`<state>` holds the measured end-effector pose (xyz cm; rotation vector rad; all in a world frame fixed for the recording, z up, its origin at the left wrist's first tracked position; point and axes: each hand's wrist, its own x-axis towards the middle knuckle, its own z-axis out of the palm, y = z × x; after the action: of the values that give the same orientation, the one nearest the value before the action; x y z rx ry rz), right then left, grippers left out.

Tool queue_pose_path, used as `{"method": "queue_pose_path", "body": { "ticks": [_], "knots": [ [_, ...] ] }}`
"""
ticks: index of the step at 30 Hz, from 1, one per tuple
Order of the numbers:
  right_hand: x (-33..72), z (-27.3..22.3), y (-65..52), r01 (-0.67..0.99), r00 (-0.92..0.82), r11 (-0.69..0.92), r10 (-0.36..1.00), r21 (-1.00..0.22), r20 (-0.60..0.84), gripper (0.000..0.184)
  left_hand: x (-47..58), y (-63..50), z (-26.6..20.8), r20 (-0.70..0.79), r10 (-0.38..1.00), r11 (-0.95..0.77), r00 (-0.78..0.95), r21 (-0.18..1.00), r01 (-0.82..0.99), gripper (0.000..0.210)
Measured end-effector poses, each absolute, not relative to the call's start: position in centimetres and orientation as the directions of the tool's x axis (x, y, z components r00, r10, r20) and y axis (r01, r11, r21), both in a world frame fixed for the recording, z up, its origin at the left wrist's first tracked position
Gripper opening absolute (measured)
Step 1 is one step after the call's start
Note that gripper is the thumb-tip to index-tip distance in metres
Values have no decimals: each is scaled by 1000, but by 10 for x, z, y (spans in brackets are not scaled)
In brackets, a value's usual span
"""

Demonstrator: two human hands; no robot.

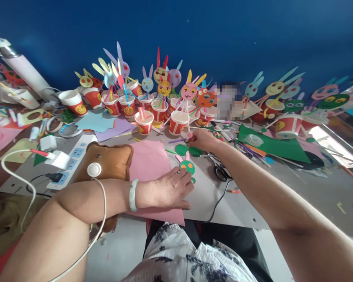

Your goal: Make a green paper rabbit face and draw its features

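My left hand (175, 188), with a pale bangle (133, 194) at its wrist, lies palm down over the lower part of a green paper rabbit face (189, 166). The face has pink ears and orange eyes. Its thumb is apart from the fingers. Farther forward, my right hand (204, 140) has its fingers bent together beside the small pink paper disc of a hanging leg. Whatever is between those fingertips is hidden. Close under it are a green paper disc (181, 149) and another green disc (196, 151). Black-handled scissors (220, 172) lie right of the rabbit face.
Red-and-white paper cups (179, 123) holding paper rabbit figures line the blue wall. Pink paper (148, 156) lies under my left arm, beside a brown hot-water bag (110, 158) and a white power strip (73, 160). Green paper (273, 145) and scraps spread rightward. A black cable crosses the table.
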<state>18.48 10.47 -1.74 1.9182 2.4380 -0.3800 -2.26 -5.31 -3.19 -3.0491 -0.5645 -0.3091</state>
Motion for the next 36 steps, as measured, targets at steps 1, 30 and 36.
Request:
{"method": "queue_pose_path", "body": {
  "ticks": [1, 30, 36],
  "knots": [
    [185, -17, 105, 959, -245, 214, 956, -188, -163, 9, -23, -53, -31, 196, 353, -934, 915, 17, 357, 50],
    [225, -26, -27, 673, -285, 73, 944, -736, -167, 16, -29, -64, -9, 79, 397, -910, 914, -97, 404, 51],
    [220, -32, -35, 748, -259, 133, 961, -651, -102, 13, -27, -63, -21, 128, 410, -896, 903, -131, 425, 61]
  ]
}}
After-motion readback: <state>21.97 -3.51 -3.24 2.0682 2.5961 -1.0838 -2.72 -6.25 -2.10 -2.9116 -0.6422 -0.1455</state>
